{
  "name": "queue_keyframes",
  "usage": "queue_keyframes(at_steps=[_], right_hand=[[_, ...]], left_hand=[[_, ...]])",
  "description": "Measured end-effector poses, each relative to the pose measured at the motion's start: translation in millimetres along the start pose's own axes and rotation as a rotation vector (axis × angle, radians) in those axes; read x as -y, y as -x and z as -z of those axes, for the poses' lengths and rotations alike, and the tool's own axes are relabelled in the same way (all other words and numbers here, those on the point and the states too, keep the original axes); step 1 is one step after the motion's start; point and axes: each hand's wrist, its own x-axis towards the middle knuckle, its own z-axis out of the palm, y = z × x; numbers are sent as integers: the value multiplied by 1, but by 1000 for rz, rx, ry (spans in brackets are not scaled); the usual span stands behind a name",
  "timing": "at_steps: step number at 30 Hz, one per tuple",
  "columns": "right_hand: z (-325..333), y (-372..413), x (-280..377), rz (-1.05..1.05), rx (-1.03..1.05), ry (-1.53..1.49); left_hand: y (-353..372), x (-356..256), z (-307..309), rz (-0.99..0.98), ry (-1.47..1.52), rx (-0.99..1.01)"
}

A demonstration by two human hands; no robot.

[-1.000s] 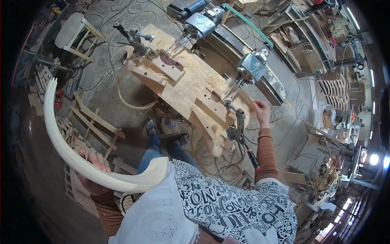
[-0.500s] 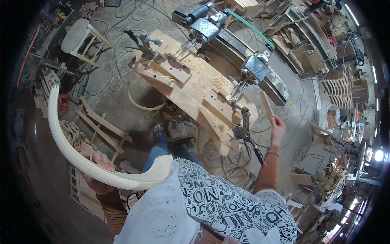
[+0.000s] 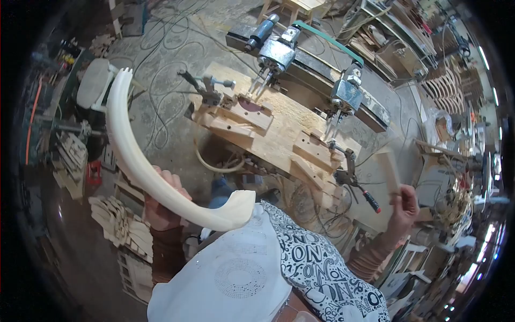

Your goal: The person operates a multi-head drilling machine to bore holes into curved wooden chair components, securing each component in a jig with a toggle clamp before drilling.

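A long, pale curved wooden piece (image 3: 140, 156) runs from the upper left down to my apron. My left hand (image 3: 167, 201) is wrapped round its middle from behind, so part of the fingers is hidden. Its upper end has small prongs; the lower end is broad and cut flat. Off to the right, my right hand (image 3: 404, 210) grips a short flat wooden strip (image 3: 390, 169) that points upward and is slightly blurred. Ahead of me stands a wooden jig board (image 3: 268, 137) with blocks and sawdust on it, apart from both hands.
Two drilling heads (image 3: 277, 55) with paired bits face the jig board. A toggle clamp with a red-tipped handle (image 3: 371, 202) juts out at its right end. Curved wooden parts (image 3: 120, 225) are stacked at left, near a stool (image 3: 95, 85). Cables (image 3: 161, 107) lie on the floor.
The curved piece and my left hand have moved up and to the right in view. My right hand has shifted right and lower with the strip. The whole view has turned somewhat.
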Motion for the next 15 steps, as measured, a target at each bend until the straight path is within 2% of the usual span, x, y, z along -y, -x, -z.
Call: queue_keyframes(at_steps=[2,5,7,9,11,12,13,15], right_hand=[[-58,23,24,-57,134,26],[-162,42,31,-255,229,5],[-223,55,22,-409,231,-253],[-283,59,50,-417,207,-450],[-327,62,68,-428,248,-489],[-344,61,65,-223,359,-405],[-355,61,72,-220,353,-403],[-366,58,93,-80,519,-413]], left_hand=[[-28,-16,11,44,-51,-12],[-73,-39,59,78,-209,165],[-98,-53,69,167,-212,136],[-114,-61,60,279,-232,9],[-129,-60,55,337,-215,54],[-134,-58,51,338,-211,55],[-140,-55,45,398,-179,70],[-141,-48,37,453,-142,97]])
